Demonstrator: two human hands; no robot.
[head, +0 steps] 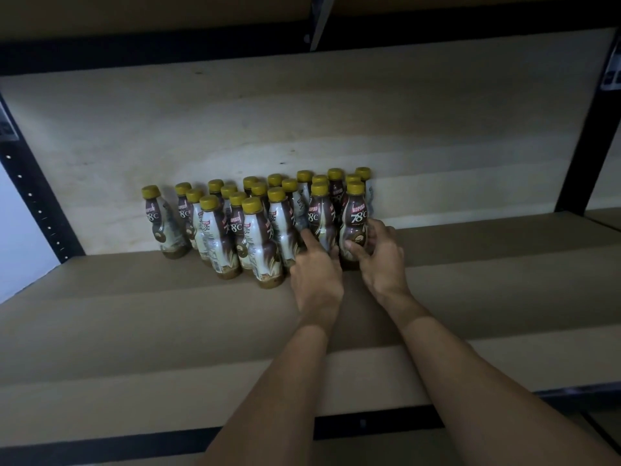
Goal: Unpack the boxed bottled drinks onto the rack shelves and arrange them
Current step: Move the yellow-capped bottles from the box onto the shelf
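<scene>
Several brown-and-white coffee bottles with yellow caps [255, 227] stand in a tight cluster at the back of the rack shelf [168, 314], against the pale back panel. My right hand [379, 253] grips the lower body of the front right bottle [356, 216], thumb and fingers curled round it. My left hand [316, 274] sits beside it, its index finger stretched forward and touching the neighbouring bottle [319, 216] while the other fingers curl at its base. One bottle [161, 223] stands slightly apart at the left end.
Black rack uprights [37, 196] frame the shelf at left and right [584, 156]. The shelf above [201, 45] hangs low over the bottles. The shelf's black front rail [369, 425] runs under my forearms. The scene is dim.
</scene>
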